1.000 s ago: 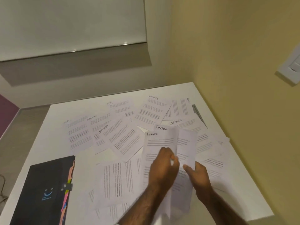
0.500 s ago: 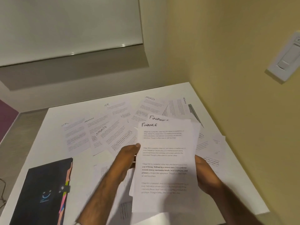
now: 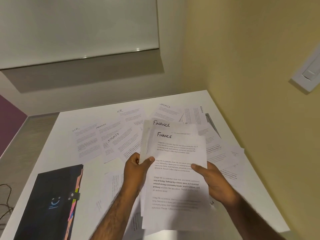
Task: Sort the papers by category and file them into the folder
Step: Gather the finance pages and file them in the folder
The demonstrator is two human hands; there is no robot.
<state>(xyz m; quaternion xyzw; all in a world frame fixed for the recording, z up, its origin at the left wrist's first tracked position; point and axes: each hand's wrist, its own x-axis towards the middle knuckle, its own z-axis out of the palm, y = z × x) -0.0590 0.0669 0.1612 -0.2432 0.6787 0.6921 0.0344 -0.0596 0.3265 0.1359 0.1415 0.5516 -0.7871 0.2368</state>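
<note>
I hold a small stack of FINANCE papers upright above the table. My left hand grips its left edge with the thumb on the front sheet. My right hand grips the right edge, thumb on top. A second FINANCE heading shows behind the front sheet. Loose papers marked HR, ADMIN and SPORTS lie spread over the white table. The black folder, shut with coloured tabs along its right edge, lies at the near left.
More sheets lie under and to the right of the held stack, up to the yellow wall. A grey object lies by the wall at the table's far right. A wall switch sits at right. Cables hang past the left edge.
The stack has gone from folded and low over the table to flat and upright facing me. My left hand shifted to its left edge, my right hand to its right edge.
</note>
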